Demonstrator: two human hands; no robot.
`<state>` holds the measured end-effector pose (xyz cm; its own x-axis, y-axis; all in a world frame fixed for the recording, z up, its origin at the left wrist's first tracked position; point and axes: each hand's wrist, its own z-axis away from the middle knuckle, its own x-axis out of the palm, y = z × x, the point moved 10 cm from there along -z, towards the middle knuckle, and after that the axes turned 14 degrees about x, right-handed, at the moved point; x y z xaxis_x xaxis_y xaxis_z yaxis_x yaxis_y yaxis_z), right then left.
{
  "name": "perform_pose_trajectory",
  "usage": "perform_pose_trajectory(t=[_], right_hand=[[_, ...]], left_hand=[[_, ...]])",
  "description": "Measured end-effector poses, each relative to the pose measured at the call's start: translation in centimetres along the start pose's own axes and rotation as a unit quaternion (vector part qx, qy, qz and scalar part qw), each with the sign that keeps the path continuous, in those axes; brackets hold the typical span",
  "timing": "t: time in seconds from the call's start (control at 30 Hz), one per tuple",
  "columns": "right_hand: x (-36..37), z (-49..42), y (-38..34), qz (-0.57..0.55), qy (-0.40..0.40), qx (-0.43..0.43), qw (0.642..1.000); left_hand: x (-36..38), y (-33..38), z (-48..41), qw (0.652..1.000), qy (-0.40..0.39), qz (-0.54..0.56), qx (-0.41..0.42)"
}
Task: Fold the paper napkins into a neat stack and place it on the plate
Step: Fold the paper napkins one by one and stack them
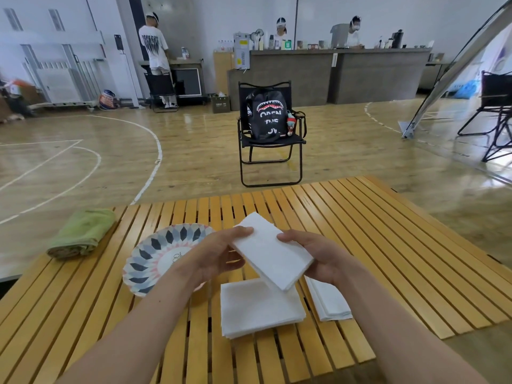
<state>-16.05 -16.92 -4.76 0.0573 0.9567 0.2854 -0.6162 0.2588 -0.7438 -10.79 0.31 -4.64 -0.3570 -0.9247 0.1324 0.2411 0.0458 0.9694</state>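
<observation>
Napkin [273,253], folded to a strip, is pinched at both long edges by left hand [219,256] & right hand [313,256] above the table, prob. to square it before joining folded pile [328,300] at right; unfolded stack [257,309] waits below, plate [149,261] at left shows no napkins yet.

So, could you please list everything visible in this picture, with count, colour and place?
held napkin: one, white, in the air between both hands
napkin stack: one, white, table, beneath held napkin
folded pile: one, white, table, right of napkin stack
plate: one, blue-grey-pink pattern, table, left
towel: one, green, table's far left corner
table: one, yellow slats, foreground
chair: one, black, floor beyond table
backpack: one, black, on chair
people: three, white tops, background
left hand: one, fingers grip held napkin
right hand: one, fingers grip held napkin
</observation>
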Motion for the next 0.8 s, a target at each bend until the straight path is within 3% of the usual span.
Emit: perform_pose_trajectory(t=[0.2,0.43,0.6,0.8], right_hand=[[-2.1,-0.1,1.7,0.004,0.069,0.026,0.997],[-3.3,0.5,3.1,0.071,0.156,0.008,0.985],[-3.4,0.7,4.0,0.194,0.235,-0.02,0.952],[-3.8,1.0,4.5,0.297,0.299,-0.018,0.907]], left_hand=[[-1.9,-0.2,2.4,0.997,0.08,-0.007,0.012],[-4.2,-1.8,6.2,0.972,0.091,-0.214,0.026],[-4.7,-4.0,6.9,0.945,0.065,-0.32,-0.002],[-4.7,-4.6,6.5,0.926,0.064,-0.371,-0.014]])
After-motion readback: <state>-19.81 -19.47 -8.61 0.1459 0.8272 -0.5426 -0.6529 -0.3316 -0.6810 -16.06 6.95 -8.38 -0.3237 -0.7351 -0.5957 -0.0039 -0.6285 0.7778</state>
